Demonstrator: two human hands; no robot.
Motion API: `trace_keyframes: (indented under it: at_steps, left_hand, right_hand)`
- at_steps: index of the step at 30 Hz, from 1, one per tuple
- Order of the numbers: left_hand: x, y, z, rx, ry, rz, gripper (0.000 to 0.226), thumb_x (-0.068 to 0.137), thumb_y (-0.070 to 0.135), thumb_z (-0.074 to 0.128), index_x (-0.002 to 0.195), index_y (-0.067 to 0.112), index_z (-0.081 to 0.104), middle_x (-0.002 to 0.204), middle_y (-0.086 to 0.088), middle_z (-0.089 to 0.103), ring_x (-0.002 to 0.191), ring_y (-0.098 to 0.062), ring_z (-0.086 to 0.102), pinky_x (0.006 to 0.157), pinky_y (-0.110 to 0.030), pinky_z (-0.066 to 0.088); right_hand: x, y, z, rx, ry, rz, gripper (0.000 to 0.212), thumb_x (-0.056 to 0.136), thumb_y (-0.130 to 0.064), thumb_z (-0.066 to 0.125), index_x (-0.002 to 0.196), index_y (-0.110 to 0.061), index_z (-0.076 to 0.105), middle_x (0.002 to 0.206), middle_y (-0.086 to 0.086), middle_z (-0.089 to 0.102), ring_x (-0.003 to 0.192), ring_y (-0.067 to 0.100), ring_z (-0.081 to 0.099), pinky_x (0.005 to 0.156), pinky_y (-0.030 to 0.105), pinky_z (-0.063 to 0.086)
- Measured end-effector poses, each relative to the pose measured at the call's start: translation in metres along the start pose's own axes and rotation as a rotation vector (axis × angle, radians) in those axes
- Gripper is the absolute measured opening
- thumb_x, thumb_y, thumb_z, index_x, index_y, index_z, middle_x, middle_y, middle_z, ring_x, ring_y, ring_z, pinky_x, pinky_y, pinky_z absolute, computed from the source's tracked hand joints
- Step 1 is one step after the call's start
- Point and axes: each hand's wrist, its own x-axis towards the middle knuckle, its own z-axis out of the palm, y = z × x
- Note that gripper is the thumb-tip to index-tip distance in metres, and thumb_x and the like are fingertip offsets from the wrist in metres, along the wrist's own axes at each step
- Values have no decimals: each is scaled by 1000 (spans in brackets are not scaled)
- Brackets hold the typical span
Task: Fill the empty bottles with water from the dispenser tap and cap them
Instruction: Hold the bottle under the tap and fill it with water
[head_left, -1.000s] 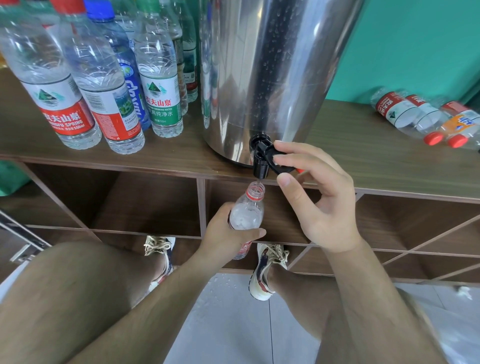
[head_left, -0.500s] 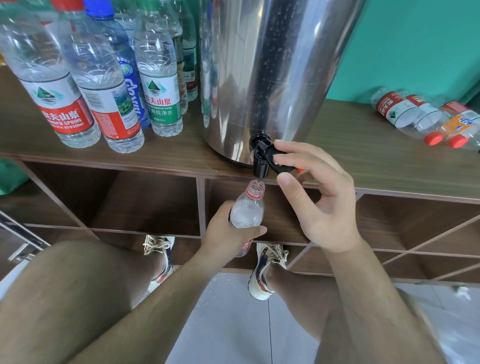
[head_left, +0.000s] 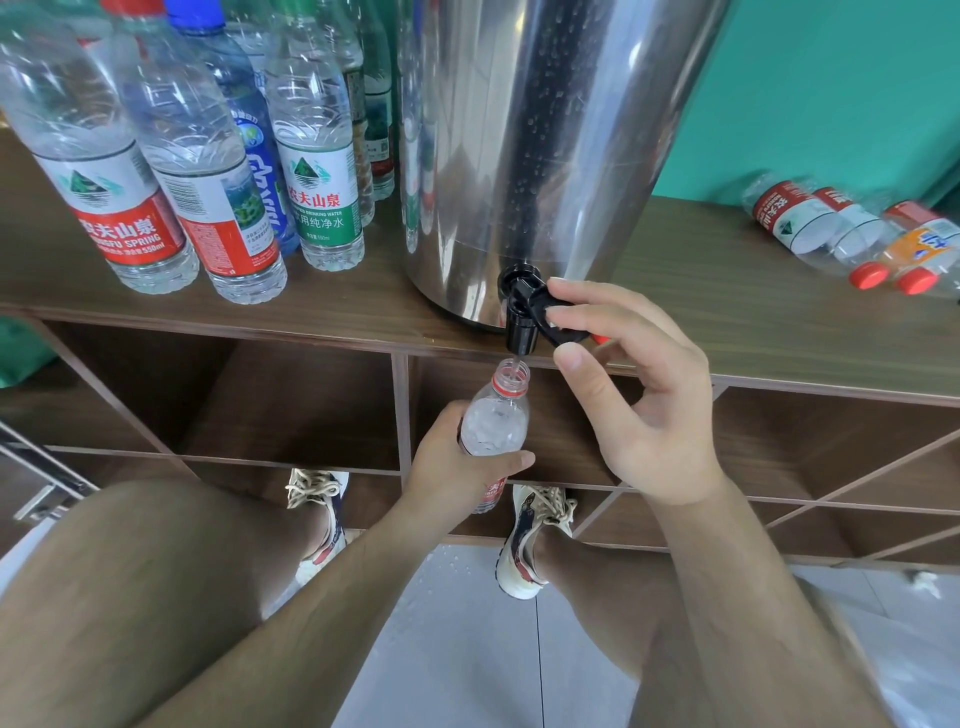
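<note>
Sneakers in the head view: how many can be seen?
2. One cream lace-up sneaker sits left of the left hand. The other sits just below the clear plastic bottle that hand grips. The person's legs cover part of each.

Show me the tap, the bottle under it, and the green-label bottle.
tap (head_left: 522, 335): head view, on its black spout.
bottle (head_left: 493, 428): head view, on its clear shoulder.
green-label bottle (head_left: 318, 208): head view, on its label.
</note>
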Motion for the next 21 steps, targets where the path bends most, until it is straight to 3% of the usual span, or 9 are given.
trace_keyframes:
  at_steps: [11, 21]
  left_hand:
    - [1, -1, 0, 7, 2, -2, 64, 76, 33, 90, 123, 39, 47, 107, 22, 56, 96, -2, 57, 67, -9, 41]
    - [1, -2, -1, -31, -12, 2, 63, 77, 29, 90, 125, 36, 50, 111, 19, 59, 100, -5, 59, 68, -9, 43]
  right_hand:
    - [0, 3, -2, -70, -21, -28, 18, 97, -1, 65, 113, 0, 73, 132, 13, 68, 123, 22, 65, 88, 20, 49]
    - [-1, 8, 0, -99, 4, -42, 18, 98, -1, 65, 114, -1, 73, 131, 12, 69, 124, 25, 65, 95, 28, 51]
